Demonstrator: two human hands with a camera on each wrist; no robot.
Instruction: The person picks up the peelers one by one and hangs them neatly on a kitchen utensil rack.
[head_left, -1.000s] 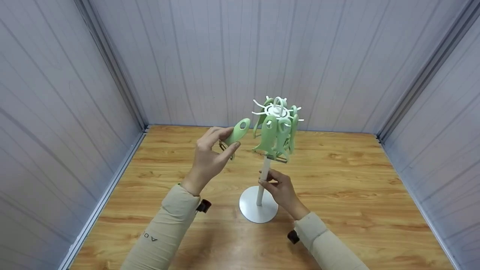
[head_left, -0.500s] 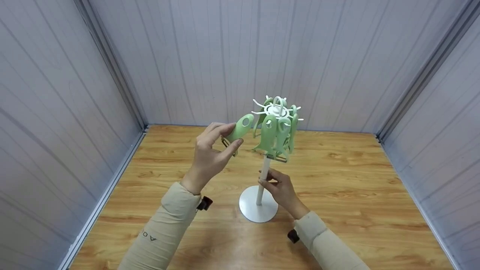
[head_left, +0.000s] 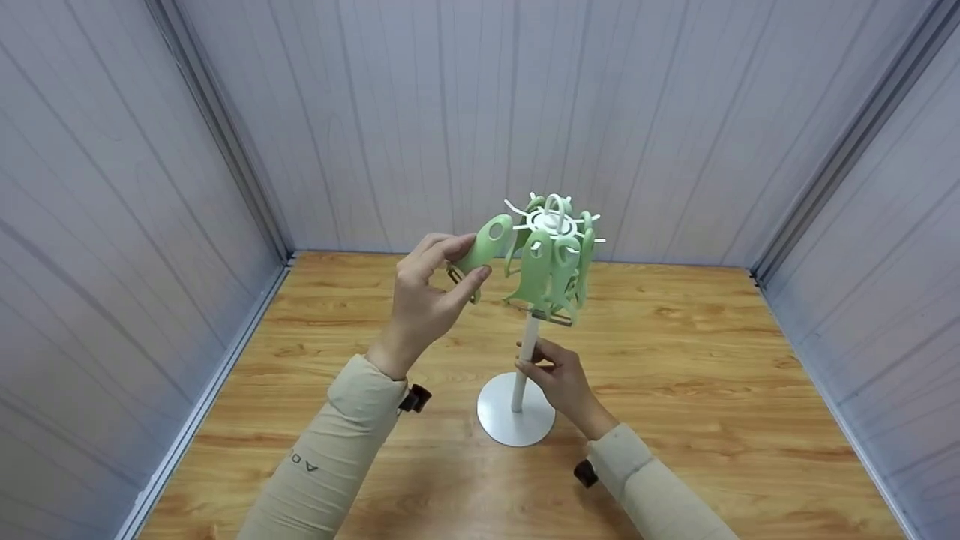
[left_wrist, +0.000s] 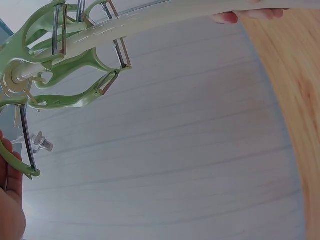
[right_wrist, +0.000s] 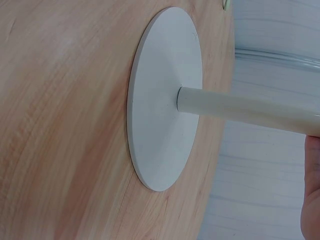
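Note:
My left hand (head_left: 429, 289) pinches a light green peeler (head_left: 486, 244) by its handle, between thumb and fingers. The holed handle end points up and right, close to a hook of the white rotating rack (head_left: 551, 222); whether it touches is unclear. In the left wrist view, the held peeler's metal blade (left_wrist: 28, 140) shows beside the fingers. Several matching green peelers (head_left: 534, 274) hang by their handle holes from the rack's hooks, blades downward. With thumb and fingers, my right hand (head_left: 564, 384) grips the white pole (head_left: 529, 337) below them. The round base (right_wrist: 162, 105) sits on the table.
The wood-grain table (head_left: 712, 420) lies under the stand. Pale panel walls (head_left: 420, 112) stand behind it and on both sides, joined by metal corner strips.
My left hand has moved the peeler slightly up and right, bringing its holed end to the rack's hooks. My right hand still holds the pole.

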